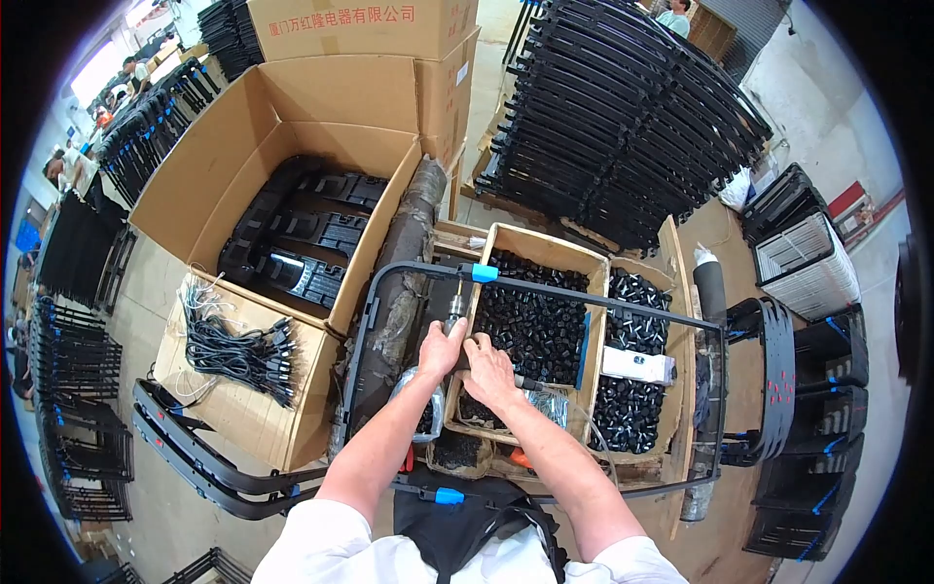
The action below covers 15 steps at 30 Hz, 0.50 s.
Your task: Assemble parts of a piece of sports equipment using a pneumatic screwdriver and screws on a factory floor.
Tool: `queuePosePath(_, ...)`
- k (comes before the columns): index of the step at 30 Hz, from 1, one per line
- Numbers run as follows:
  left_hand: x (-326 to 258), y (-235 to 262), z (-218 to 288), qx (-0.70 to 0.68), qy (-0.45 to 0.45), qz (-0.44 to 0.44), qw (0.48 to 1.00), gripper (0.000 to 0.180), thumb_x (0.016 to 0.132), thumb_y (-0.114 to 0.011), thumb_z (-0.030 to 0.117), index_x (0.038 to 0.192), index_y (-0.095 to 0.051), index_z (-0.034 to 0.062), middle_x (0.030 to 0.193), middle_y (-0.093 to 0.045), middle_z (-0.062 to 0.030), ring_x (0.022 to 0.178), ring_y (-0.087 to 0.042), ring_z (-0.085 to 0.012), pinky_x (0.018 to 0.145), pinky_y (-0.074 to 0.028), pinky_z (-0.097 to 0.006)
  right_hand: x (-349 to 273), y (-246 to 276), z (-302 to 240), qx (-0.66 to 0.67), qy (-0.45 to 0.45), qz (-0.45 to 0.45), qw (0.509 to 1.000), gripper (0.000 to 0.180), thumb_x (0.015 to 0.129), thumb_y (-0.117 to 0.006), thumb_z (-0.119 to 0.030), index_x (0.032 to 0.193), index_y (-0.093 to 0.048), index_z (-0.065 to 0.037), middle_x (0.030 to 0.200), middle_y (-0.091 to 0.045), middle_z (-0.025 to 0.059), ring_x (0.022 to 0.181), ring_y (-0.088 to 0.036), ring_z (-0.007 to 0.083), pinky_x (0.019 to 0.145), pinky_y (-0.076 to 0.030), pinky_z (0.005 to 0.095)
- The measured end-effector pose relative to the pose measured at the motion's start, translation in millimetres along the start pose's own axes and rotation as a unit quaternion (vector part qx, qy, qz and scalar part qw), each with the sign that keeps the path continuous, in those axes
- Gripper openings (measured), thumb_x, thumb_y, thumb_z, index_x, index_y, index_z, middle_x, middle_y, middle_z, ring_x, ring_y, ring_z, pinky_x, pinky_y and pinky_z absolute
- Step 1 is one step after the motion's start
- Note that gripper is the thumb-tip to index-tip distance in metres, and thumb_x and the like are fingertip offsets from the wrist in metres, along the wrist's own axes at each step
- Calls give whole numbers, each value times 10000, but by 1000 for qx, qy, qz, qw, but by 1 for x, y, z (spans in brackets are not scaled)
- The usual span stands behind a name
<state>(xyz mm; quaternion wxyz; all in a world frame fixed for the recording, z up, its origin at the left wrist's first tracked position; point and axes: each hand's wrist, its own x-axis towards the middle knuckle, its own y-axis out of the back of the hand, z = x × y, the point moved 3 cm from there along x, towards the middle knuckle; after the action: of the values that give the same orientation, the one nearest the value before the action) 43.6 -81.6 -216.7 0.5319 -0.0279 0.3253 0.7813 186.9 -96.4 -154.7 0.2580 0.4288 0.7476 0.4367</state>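
Note:
Both of my hands are closed around a dark power screwdriver (456, 310) with a metal nose. My left hand (442, 350) wraps its upper part, thumb along the body. My right hand (488, 374) grips it from the right, just below. The bit points away from me and meets the far bar of a black rectangular frame (574, 295), beside a blue clip (484, 273). Whether a screw sits at the tip is too small to tell. The frame lies across the parts boxes, its near bar close to my body with another blue clip (449, 496).
Under the frame are a carton of black knobs (530, 331) and another of shiny black parts (628, 419). A white packet (637, 365) lies on it. At left, a large carton (336, 97) holds black mouldings; bundled cables (238, 346) lie beside it. Stacked black frames (623, 127) stand beyond.

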Motion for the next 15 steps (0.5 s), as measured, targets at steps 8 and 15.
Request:
queuePosePath(8, -15, 2, 8, 0, 7, -12, 1000, 842, 903, -703, 677, 1316, -624, -53, 1221, -728, -313, 1202, -701, -427, 1041, -526, -481, -8, 3, 0, -27, 5, 3, 1000, 399, 794, -697, -46, 1179, -598, -13, 1279, -582, 262, 1069, -693, 432, 924, -535, 526)
queuePosePath(15, -20, 3, 7, 15, -4, 32, 999, 781, 879, -748, 622, 1234, -664, -69, 1192, -736, -303, 1155, -717, -414, 1009, -538, -480, -11, 16, 2, -30, -4, -31, 999, 511, 785, -773, -129, 1248, -580, -31, 1154, -652, 235, 1027, -693, 440, 917, -557, 525)
